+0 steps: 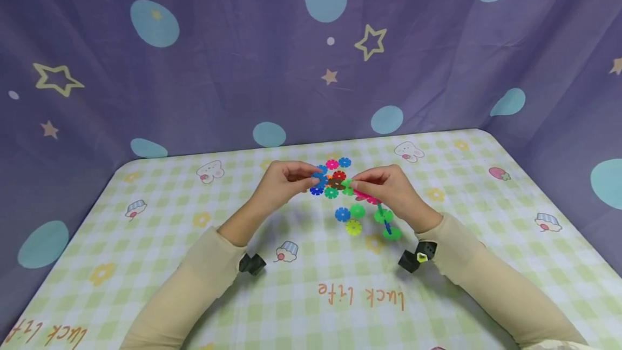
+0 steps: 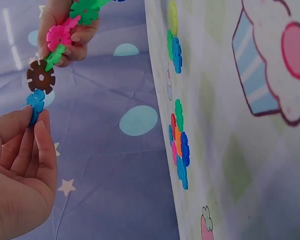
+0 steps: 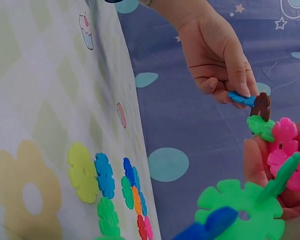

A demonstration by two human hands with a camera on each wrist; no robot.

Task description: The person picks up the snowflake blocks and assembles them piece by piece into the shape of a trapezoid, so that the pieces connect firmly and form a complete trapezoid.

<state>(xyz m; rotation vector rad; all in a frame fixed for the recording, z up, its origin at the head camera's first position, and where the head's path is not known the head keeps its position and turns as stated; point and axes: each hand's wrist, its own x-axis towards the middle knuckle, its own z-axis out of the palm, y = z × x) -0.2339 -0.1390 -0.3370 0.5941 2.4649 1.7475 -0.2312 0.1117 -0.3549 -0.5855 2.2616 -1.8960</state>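
Both hands hold one chain of plastic snowflake discs (image 1: 335, 182) above the table. My left hand (image 1: 311, 177) pinches the blue end disc (image 2: 35, 104), which joins a brown disc (image 2: 40, 76). My right hand (image 1: 353, 183) grips the chain past a small green disc (image 3: 260, 126), at the pink discs (image 3: 285, 145). From that hand the chain hangs down through a green disc (image 1: 384, 215) and a blue piece to another green disc (image 1: 391, 233). In the right wrist view a big green disc (image 3: 240, 210) fills the foreground.
A cluster of loose coloured discs (image 1: 332, 166) lies on the checked tablecloth (image 1: 146, 263) behind the hands. Blue (image 1: 342, 214), green (image 1: 357, 210) and yellow (image 1: 353, 227) discs lie nearer. A purple starred curtain (image 1: 218, 69) backs the table.
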